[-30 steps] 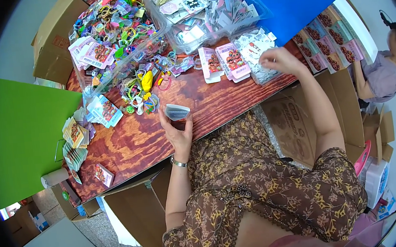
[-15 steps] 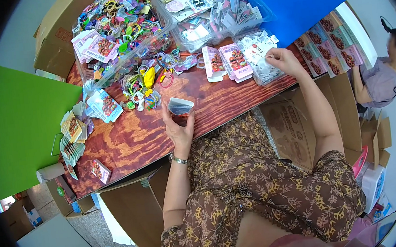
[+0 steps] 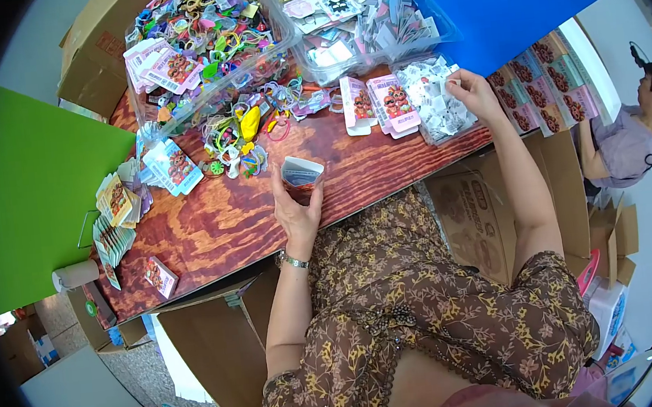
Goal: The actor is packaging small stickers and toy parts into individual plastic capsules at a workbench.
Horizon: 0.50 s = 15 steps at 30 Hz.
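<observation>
My left hand (image 3: 295,210) is wrapped round a small open-topped paper box (image 3: 303,173) and holds it upright above the near edge of the table. Grey-blue flat pieces show inside it. My right hand (image 3: 476,95) is at the right side of a clear tray (image 3: 445,135) of small white packets (image 3: 429,95), thumb and fingertips pinched together. What lies between those fingertips, if anything, is too small to make out. Two pink printed boxes (image 3: 393,104) rest against the left side of this tray.
Behind stand a clear bin (image 3: 210,97) of colourful trinkets and another bin (image 3: 356,67) of cards. Loose trinkets (image 3: 237,137) spill onto the wood-patterned table (image 3: 212,242). Fanned cards (image 3: 114,239) lie left. A person (image 3: 629,135) sits beyond printed box sheets (image 3: 538,81) at right.
My right hand has shifted slightly to the right and up, uncovering more of the white packets. My left hand keeps its hold on the paper box. The view has tilted a little.
</observation>
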Tool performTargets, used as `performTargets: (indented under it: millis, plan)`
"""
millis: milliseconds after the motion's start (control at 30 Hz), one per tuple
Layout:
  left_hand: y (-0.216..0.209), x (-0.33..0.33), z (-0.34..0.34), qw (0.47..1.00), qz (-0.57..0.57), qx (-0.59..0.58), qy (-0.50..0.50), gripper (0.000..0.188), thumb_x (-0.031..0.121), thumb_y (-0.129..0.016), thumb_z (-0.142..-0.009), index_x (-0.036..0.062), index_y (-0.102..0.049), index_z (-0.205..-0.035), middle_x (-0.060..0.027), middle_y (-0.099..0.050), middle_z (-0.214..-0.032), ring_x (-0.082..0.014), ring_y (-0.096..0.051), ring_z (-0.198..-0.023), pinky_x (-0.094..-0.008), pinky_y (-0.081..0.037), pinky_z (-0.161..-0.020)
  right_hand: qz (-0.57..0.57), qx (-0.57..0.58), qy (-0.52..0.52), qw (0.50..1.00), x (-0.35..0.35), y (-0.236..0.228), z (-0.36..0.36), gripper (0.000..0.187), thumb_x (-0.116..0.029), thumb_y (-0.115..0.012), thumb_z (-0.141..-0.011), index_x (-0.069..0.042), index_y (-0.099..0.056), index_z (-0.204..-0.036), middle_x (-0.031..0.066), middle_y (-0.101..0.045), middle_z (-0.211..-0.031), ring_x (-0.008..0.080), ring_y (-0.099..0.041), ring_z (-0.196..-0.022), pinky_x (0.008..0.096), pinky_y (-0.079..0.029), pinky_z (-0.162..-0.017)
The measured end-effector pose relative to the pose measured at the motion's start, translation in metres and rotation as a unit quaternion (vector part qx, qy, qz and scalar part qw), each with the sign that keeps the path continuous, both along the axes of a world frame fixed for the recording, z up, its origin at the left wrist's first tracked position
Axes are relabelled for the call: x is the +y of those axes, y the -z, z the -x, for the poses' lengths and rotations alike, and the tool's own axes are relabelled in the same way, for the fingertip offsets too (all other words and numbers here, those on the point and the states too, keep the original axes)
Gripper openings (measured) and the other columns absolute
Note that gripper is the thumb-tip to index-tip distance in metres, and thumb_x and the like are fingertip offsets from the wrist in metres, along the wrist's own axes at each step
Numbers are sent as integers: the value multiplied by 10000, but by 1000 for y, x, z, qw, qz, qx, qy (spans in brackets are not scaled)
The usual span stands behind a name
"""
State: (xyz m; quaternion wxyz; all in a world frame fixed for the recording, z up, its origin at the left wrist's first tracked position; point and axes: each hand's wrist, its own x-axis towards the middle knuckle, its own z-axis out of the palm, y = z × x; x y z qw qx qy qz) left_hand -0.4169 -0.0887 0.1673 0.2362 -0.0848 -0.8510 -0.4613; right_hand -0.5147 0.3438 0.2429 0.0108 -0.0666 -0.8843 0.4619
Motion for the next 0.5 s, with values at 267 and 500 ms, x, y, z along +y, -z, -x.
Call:
performTargets:
  millis: [267,500]
  plan:
    - [1,-4,0,998,46,33,21,848,96,-818,-801,103,-353,-1509,-342,-404,-1487,-488,-462,-1356,-496,-505,-998,-82,5,-10,997,-19,-17,3,142,-153,-690,-931,-12,-673,-931,-22,-637,-778,60,-555,-724,260,-451,-638]
    - [-6,-4,1,999,39,21,19,753,129,-818,-812,137,-444,-1466,-359,-407,-1474,-521,-503,-1294,-498,-530,-948,-107,-2,-12,994,-14,-9,8,129,-148,-680,-940,-19,-669,-938,-39,-608,-748,51,-557,-720,238,-439,-638]
